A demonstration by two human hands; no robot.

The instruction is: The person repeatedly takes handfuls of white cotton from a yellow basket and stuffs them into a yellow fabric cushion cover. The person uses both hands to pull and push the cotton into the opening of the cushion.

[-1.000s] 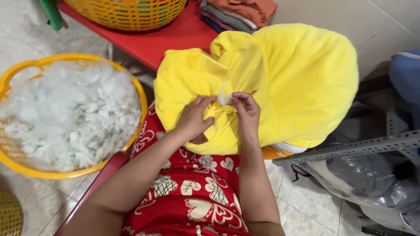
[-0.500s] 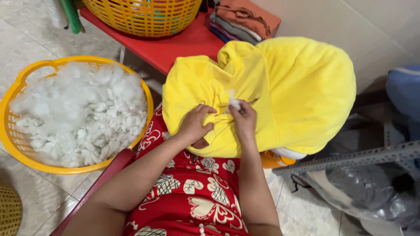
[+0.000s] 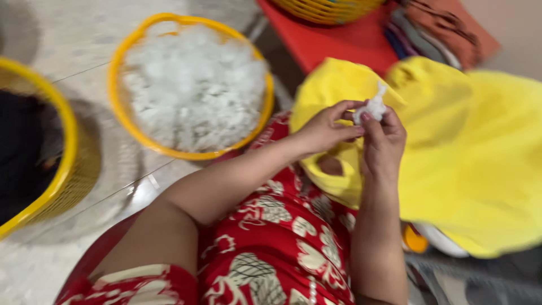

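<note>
Hands now raised off the yellow cover, both pinching a white stuffing tuft, formerly pressed low.

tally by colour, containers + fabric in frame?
Yellow baskets: 3 (filling-filled basket, dark-contents basket, bench basket)
Yellow fabric cover: 1
Red bench: 1
White filling tuft held by both hands: 1
Total: 6
</note>
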